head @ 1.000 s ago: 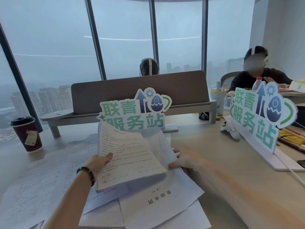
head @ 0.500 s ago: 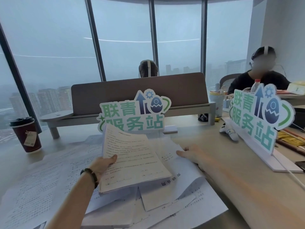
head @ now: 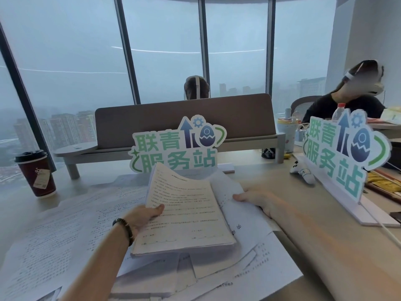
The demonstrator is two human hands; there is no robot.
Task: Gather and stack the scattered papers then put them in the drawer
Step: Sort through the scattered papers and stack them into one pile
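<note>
Grey glass wall behind; pale worktop (head: 325, 246) in front. We hold the cream printed paper stack (head: 184, 216) raised, its long axis running away from us, left hand (head: 144, 215) pinching its left edge. Right hand (head: 258, 199) lies flat and open on a loose white sheet (head: 243, 216) just right of it. Most scattered white sheets (head: 60, 233) lie to the left, nearer the left hand. No drawer in view.

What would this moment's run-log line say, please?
left hand: grips paper stack | right hand: on loose sheets | drawer: unseen
</note>
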